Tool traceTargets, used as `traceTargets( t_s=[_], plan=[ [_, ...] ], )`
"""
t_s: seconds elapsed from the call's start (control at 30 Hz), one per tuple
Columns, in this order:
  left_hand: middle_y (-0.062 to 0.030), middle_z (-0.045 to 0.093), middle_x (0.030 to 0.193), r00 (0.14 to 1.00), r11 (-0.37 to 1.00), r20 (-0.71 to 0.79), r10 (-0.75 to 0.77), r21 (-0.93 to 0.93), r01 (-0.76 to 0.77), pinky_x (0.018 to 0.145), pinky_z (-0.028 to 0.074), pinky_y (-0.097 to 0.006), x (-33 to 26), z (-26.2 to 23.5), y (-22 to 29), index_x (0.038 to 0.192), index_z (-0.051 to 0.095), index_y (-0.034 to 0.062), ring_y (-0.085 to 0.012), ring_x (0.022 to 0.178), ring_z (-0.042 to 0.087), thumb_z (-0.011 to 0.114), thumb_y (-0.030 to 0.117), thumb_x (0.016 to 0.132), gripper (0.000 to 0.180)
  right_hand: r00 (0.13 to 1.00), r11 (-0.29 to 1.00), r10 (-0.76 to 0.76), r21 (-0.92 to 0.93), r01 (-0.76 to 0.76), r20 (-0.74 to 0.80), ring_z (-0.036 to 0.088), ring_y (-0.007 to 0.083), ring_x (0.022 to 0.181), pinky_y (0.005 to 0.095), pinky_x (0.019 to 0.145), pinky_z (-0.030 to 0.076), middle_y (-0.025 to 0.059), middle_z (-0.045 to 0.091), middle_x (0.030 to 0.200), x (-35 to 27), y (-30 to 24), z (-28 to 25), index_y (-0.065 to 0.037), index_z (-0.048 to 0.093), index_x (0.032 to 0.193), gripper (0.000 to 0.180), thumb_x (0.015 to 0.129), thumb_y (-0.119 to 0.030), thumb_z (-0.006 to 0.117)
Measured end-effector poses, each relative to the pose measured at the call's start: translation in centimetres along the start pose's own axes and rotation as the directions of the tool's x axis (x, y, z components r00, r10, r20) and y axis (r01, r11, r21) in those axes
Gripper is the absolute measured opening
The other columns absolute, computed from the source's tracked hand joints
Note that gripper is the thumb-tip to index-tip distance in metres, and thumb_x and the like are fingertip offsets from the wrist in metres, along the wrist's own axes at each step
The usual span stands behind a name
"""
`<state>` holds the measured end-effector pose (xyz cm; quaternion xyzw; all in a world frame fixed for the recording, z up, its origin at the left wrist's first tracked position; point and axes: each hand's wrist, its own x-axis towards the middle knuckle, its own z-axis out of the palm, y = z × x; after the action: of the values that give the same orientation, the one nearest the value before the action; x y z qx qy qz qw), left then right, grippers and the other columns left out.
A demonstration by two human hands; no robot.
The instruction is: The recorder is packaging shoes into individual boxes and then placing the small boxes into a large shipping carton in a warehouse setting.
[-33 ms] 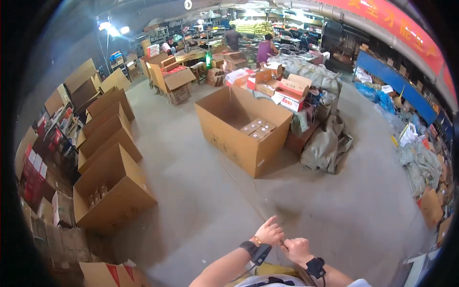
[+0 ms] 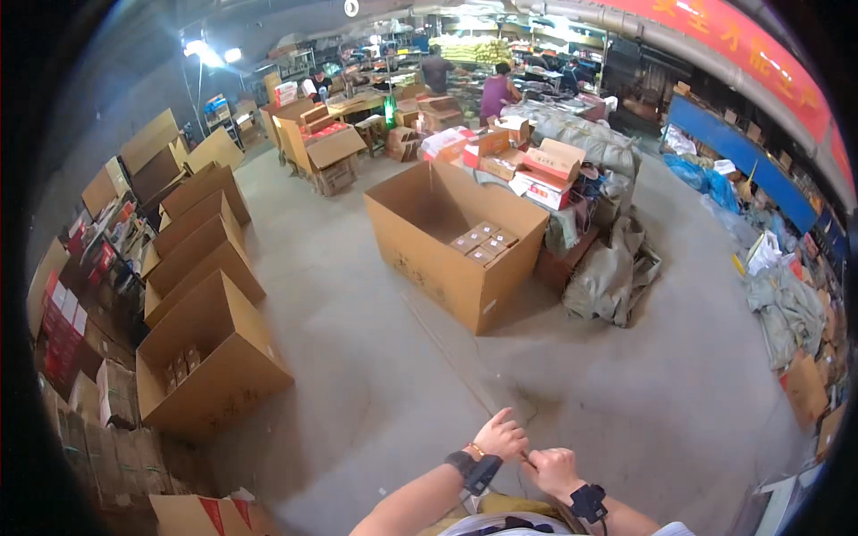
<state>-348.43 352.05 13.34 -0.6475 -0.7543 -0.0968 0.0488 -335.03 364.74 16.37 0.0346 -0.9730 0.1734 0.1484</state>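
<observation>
My left hand [image 2: 501, 437] and my right hand [image 2: 551, 469] are close together low in the head view, in front of my body. Both are closed around a thin brown stick-like thing [image 2: 526, 456], of which a short piece shows between them. The left index finger points forward, off the grip. Dark bands with small black devices sit on both wrists. Ahead of my hands a thin pale line [image 2: 447, 357] runs toward the large open carton; I cannot tell whether it belongs to the held thing or to the floor.
The large open carton [image 2: 429, 259] holds several small brown boxes [image 2: 483, 241]. Another open carton [image 2: 214, 375] stands at left, with more behind it. Grey sacks [image 2: 617, 277] slump right of the large carton. Bags and scraps [image 2: 782, 304] line the right side. People [image 2: 497, 94] work far back.
My hands stay almost in place, still closed together. Only a very slight shift of the wrists and of the view shows.
</observation>
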Motion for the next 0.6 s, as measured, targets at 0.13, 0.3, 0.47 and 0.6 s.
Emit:
traceTargets(
  t_s=[0.13,0.3,0.47,0.6],
  plan=[
    [0.0058,0.056,0.074,0.980,0.997,-0.197,-0.004,-0.077,-0.011,0.076,0.041,-0.033,-0.8,0.5,-10.0,0.071,0.058,0.0198,-0.0118,0.082,0.055,0.060,0.022,0.069,0.004,0.967,0.991,0.122,0.024,-0.131,0.224,0.060,0.0284,0.054,0.0407,0.052,0.047,0.0089,0.060,0.058,5.9,0.1,0.4,-0.012,0.059,0.066,0.025,0.076,-0.035,0.063],
    [0.0079,0.054,0.070,0.993,0.996,-0.084,-0.083,-0.046,0.080,0.070,0.039,-0.033,-0.5,1.0,-25.9,0.070,0.058,0.0216,-0.0119,0.078,0.055,0.058,0.023,0.071,0.001,0.770,0.918,0.367,-0.069,-0.390,0.523,0.060,0.0353,0.091,0.0467,0.080,0.047,0.0173,0.064,0.098,8.1,0.7,-1.9,-0.010,0.064,0.104,0.030,0.082,-0.030,0.059],
    [0.0074,0.053,0.069,0.986,0.996,-0.167,-0.006,-0.084,-0.009,0.071,0.037,-0.033,0.9,-1.1,-39.9,0.068,0.056,0.0212,-0.0127,0.077,0.055,0.059,0.024,0.070,0.004,0.318,0.677,0.714,-0.500,-0.540,0.624,0.060,0.0341,0.083,0.0461,0.080,0.046,0.0142,0.065,0.085,10.7,3.5,2.9,-0.008,0.064,0.091,0.026,0.077,-0.029,0.059],
    [0.0066,0.052,0.068,0.968,0.997,-0.241,-0.069,-0.061,0.056,0.069,0.037,-0.033,1.5,-3.1,-50.2,0.067,0.054,0.0206,-0.0143,0.076,0.052,0.059,0.020,0.067,0.005,0.640,0.820,0.562,-0.453,-0.350,0.524,0.062,0.0339,0.061,0.0460,0.057,0.048,0.0117,0.064,0.067,17.0,4.5,5.9,-0.012,0.066,0.070,0.025,0.073,-0.037,0.061]
  ],
)
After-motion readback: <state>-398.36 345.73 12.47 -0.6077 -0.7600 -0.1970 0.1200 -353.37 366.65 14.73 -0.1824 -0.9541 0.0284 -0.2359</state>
